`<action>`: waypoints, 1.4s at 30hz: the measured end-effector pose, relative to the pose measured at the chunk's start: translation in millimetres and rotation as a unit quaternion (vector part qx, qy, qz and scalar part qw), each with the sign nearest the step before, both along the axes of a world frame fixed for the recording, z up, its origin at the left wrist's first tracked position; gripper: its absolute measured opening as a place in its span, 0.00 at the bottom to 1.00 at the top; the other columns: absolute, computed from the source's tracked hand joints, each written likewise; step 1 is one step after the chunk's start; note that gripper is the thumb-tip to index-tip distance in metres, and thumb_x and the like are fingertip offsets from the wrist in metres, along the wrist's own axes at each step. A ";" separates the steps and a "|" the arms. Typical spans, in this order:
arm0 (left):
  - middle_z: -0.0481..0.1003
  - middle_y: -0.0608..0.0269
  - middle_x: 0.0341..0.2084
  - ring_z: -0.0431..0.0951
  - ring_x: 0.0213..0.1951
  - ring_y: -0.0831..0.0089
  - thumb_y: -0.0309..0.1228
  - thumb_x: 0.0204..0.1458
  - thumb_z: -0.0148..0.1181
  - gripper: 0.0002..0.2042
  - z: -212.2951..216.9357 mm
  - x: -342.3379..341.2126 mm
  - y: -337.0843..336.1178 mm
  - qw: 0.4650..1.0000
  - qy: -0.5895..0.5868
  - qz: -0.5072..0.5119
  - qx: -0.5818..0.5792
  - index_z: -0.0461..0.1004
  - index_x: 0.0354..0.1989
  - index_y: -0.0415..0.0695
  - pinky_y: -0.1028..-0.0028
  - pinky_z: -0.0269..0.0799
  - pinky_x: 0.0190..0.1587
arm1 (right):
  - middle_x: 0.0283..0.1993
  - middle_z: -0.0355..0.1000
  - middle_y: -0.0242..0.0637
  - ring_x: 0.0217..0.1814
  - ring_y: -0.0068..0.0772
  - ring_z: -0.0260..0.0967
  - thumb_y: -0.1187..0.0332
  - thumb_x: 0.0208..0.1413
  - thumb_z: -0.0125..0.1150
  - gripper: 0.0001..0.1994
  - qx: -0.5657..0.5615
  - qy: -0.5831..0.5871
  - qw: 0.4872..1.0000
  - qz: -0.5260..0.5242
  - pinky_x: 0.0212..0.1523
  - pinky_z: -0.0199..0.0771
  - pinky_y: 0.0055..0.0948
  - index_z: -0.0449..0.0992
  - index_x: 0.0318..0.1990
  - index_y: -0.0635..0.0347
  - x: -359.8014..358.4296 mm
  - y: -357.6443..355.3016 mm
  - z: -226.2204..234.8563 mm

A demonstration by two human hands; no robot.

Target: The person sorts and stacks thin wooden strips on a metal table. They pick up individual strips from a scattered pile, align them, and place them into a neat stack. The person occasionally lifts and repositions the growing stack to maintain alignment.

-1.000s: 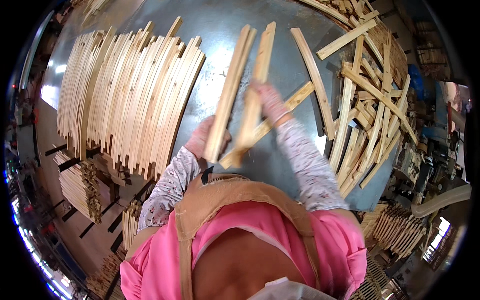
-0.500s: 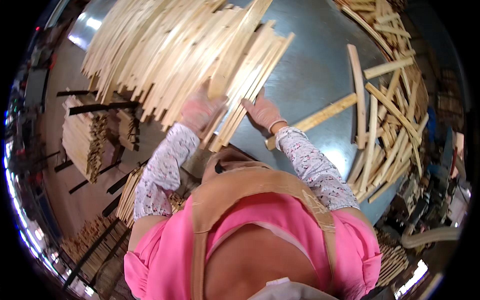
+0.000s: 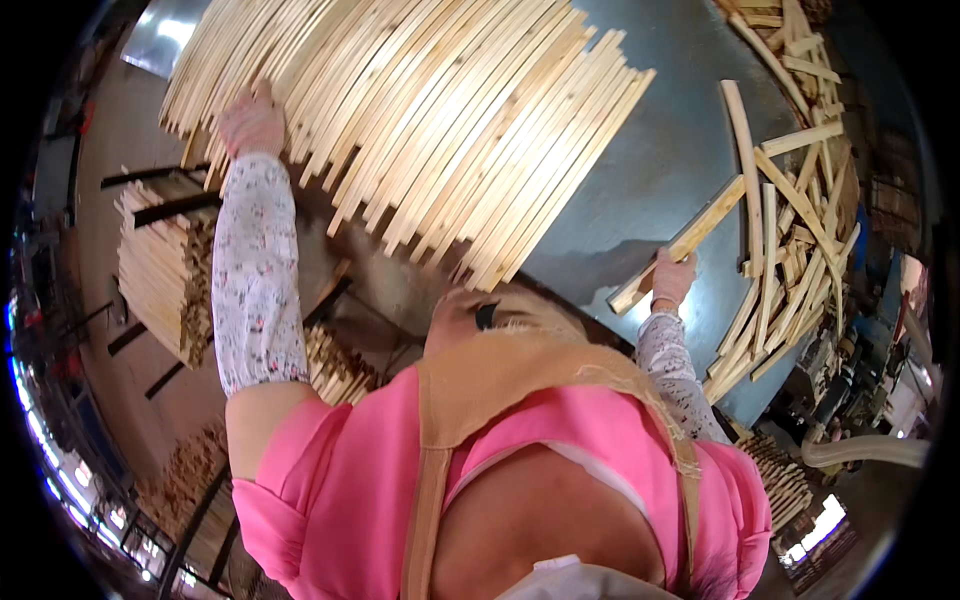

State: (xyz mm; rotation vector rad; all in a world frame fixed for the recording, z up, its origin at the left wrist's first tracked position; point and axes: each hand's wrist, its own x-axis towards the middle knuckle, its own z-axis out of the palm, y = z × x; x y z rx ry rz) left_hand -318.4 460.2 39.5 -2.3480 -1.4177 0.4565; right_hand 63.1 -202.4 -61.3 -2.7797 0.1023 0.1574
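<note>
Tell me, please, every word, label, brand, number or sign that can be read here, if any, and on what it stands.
None can be read: no lettering shows on the long pale wooden strips, smooth grey metal table or tan fabric apron.
The cluttered dark background is too small and blurred to tell.

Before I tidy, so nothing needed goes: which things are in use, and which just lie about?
Seemingly in use:
slat row, under the left hand
loose board, in the right hand

Untouched, seemingly idle:
jumbled wood pile
slat stack, left
pale hose
</note>
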 end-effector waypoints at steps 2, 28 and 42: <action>0.74 0.52 0.65 0.75 0.66 0.56 0.51 0.67 0.57 0.30 21.8 -10.3 -8.0 0.998 -0.063 0.000 -0.026 0.66 0.76 0.56 0.52 0.68 0.69 | 0.57 0.80 0.59 0.59 0.58 0.80 0.55 0.56 0.75 0.42 0.092 0.052 0.994 0.002 0.62 0.78 0.45 0.66 0.74 0.67 -9.7 16.1 -11.3; 0.68 0.34 0.68 0.76 0.64 0.40 0.61 0.58 0.64 0.43 -43.3 -16.0 -163.9 0.804 -0.500 0.286 -0.147 0.68 0.73 0.40 0.51 0.73 0.66 | 0.67 0.76 0.58 0.70 0.64 0.72 0.40 0.69 0.49 0.36 0.181 0.153 0.947 0.216 0.71 0.67 0.48 0.67 0.75 0.55 -24.7 192.3 -8.5; 0.75 0.40 0.65 0.71 0.68 0.44 0.51 0.59 0.66 0.40 -62.2 24.3 -188.2 0.918 -0.338 0.092 -0.185 0.65 0.75 0.40 0.52 0.66 0.70 | 0.68 0.74 0.45 0.73 0.50 0.67 0.45 0.63 0.59 0.33 -0.119 -0.139 0.861 0.475 0.71 0.70 0.48 0.72 0.71 0.51 130.7 278.1 60.6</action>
